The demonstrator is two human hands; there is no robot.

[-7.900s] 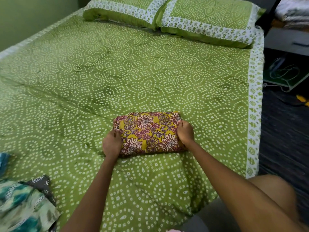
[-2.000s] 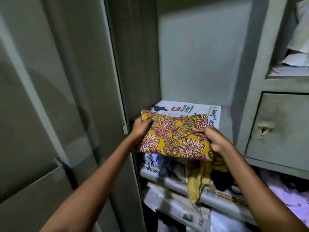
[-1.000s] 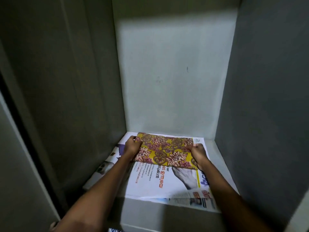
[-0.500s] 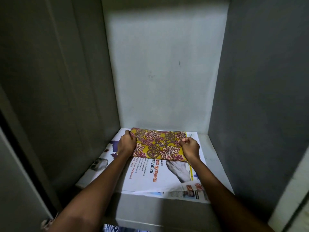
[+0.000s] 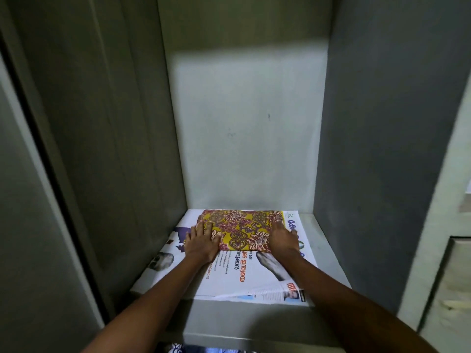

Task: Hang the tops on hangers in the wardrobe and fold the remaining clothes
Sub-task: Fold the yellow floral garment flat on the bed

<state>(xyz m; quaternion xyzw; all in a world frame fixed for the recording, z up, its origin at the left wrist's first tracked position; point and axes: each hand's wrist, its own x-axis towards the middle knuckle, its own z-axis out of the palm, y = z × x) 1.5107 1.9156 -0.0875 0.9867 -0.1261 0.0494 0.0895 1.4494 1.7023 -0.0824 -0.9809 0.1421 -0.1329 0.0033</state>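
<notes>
A folded yellow cloth with a red and white flower print (image 5: 242, 229) lies at the back of a grey wardrobe shelf (image 5: 229, 319), on a sheet of newspaper (image 5: 244, 276). My left hand (image 5: 201, 242) lies flat with straight fingers on the cloth's left end. At the cloth's right end my right hand (image 5: 284, 239) rests palm down, its fingers over the edge. Both forearms reach in from the front of the shelf.
The compartment is narrow, closed by a grey left wall (image 5: 122, 149), a pale back wall (image 5: 244, 123) and a grey right wall (image 5: 382, 149). A drawer front (image 5: 448, 289) sits outside at the right. Patterned fabric (image 5: 178, 349) shows just below the shelf's front edge.
The cloth went from the bed into the wardrobe and slid to the back of the shelf. Both hands, which gripped its ends half a second ago, now lie flat on it.
</notes>
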